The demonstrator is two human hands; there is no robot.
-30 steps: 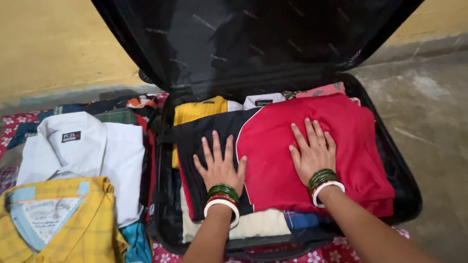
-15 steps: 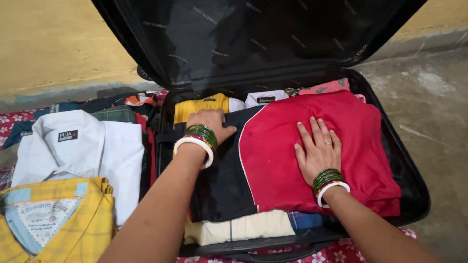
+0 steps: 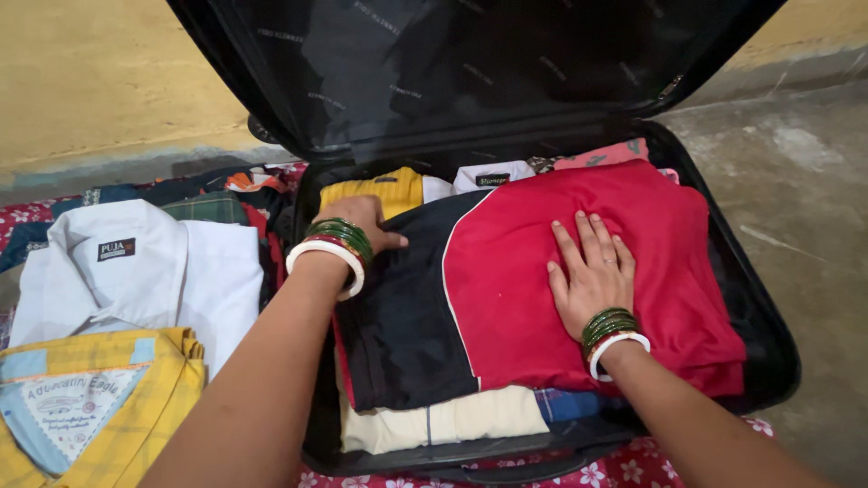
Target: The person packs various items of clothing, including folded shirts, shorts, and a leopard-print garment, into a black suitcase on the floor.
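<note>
Biggest risk, as I judged it, sat w/ the open black hard-shell suitcase (image 3: 768, 361): its dark lined lid (image 3: 452, 72) stood up at 12 o'clock over a load that looked heaped near rim height, so the pile could bulge or catch in the closing edge if it wasn't flattened. Next, the folded red-and-black fabric garment (image 3: 506, 298), topmost in the case and filling its middle: the black half at 9 o'clock could slide or rumple off the cream folded cloth (image 3: 443, 420) under it at 6 o'clock, b/c only a corner was pinned. The garment looked soft and smooth, red panel meeting black along a thin white curved seam, edges roughly squared. A yellow folded shirt (image 3: 366, 192) showed at 11 o'clock, behind the garment. Outside the case, at 9 o'clock, a white collared shirt (image 3: 136, 271) lay on the stack. The right hand (image 3: 592, 276) lay flat on the red panel at 3 o'clock, fingers spread, pressing, holding nothing. The left hand (image 3: 362, 221) was curled down at the black part's far corner, approx. 10 o'clock; couldn't tell whether it pinched cloth.
</note>
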